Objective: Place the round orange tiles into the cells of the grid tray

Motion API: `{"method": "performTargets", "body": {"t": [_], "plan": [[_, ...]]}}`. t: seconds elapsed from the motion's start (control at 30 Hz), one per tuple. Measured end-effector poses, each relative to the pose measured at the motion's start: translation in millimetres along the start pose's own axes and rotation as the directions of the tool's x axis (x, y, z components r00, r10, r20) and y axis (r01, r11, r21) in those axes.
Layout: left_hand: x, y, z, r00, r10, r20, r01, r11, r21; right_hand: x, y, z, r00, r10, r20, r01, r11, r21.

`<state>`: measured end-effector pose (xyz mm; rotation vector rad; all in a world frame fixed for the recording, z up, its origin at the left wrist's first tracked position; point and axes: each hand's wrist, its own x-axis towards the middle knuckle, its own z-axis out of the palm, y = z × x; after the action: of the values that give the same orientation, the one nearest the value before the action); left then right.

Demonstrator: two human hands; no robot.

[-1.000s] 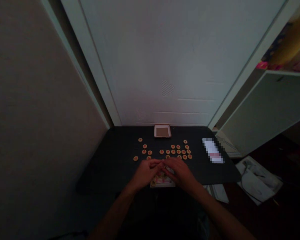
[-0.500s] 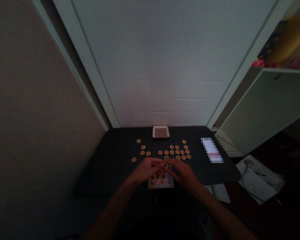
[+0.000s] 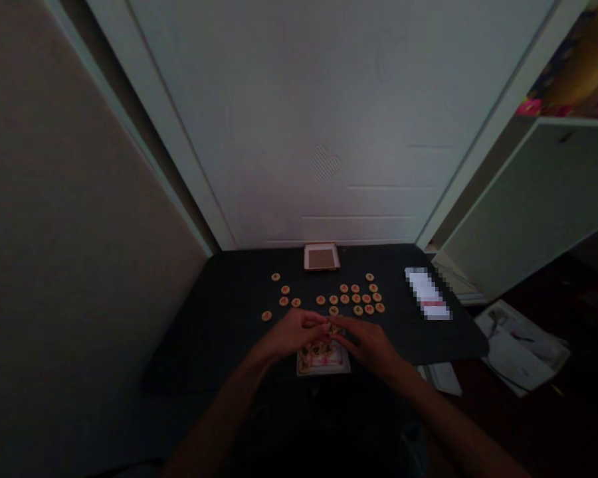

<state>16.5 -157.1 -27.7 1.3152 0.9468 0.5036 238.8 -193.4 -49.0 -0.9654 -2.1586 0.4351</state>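
Dimly, left hand (image 3: 294, 335) and right hand (image 3: 366, 344) over a half-covered tray (image 3: 325, 364).

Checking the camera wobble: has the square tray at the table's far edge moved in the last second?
No. The square tray sits at the far edge of the table, same spacing from the round pieces as before; only the view shifted.

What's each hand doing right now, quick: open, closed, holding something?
Left hand: fingers curled above the small box; whether it holds anything cannot be told.
Right hand: fingertips at a round piece; a firm grip cannot be told.
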Motion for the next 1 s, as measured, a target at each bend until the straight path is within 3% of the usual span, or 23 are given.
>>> {"method": "performTargets", "body": {"t": [0.3,0.43,0.57,0.7,1.0], "plan": [[7.5,9.2,6.5,0.996,0.025,-0.089,-0.020,0.998,0.060,-4.7,15.5,-3.4,0.999,0.012,-0.035,-0.013,1.000,-0.013],[7.9,9.2,6.3,0.986,0.051,-0.157,-0.023,0.984,0.174,-12.5,20.7,-11.2,0.999,0.028,-0.024,-0.029,0.999,-0.024],[12.1,4.0,15.0,0.980,0.116,-0.159,-0.065,0.953,0.294,-26.1,24.2,-12.6,0.999,0.009,0.054,-0.007,0.999,-0.037],[19.8,-1.5,26.2,0.983,0.107,-0.149,-0.036,0.909,0.415,-34.4,28.0,-7.8,0.995,0.039,0.095,-0.035,0.999,-0.040],[28.7,-4.6,33.1,0.983,0.097,-0.155,0.017,0.798,0.603,-30.1,27.4,-5.4,0.987,0.078,0.143,-0.081,0.997,0.016]]}}
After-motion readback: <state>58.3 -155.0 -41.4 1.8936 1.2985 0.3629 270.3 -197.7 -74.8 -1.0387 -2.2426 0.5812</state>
